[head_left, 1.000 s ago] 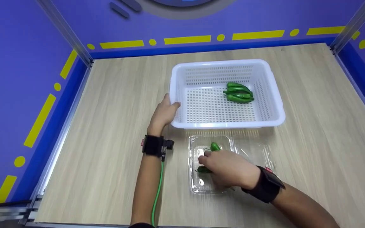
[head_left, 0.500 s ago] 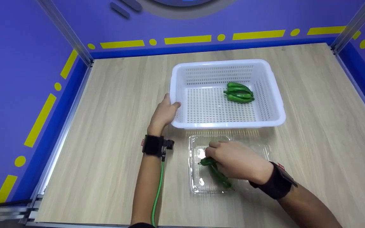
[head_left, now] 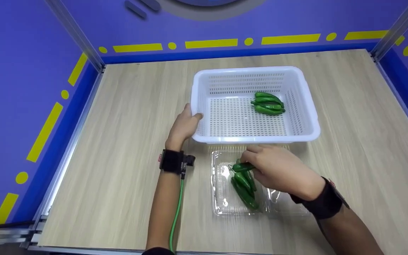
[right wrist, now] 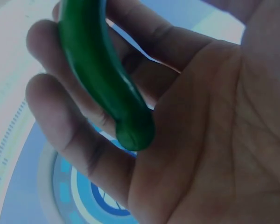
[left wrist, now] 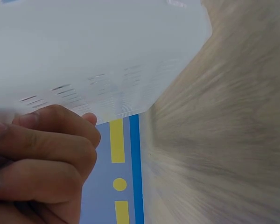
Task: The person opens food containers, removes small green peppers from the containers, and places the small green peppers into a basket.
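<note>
At its left rim, a white plastic basket (head_left: 257,139) is gripped by my left hand (head_left: 183,124), thumb over the edge. In the left wrist view, the curled fingers (left wrist: 56,149) lie against the slotted basket wall (left wrist: 112,51). My right hand (head_left: 280,170) holds a green chili pepper (head_left: 242,167) over a clear plastic clamshell box (head_left: 215,187). The right wrist view shows the curved pepper (right wrist: 95,65) lying along the fingers, its rounded end toward the palm. Several green chili peppers (head_left: 243,191) lie inside the box, partly hidden by the right hand.
Several green peppers (head_left: 267,103) lie side by side at the right inside the basket. The box's clear lid (head_left: 285,209) is spread to the right, partly under my right arm. Blue panels (head_left: 204,28) bound the wooden table (head_left: 129,124); a green cable (head_left: 177,212) runs along my left forearm.
My right hand has lifted away from the bottom of the box, up and to the right, with a pepper in its fingers. More peppers in the box now show. My left hand stays on the basket.
</note>
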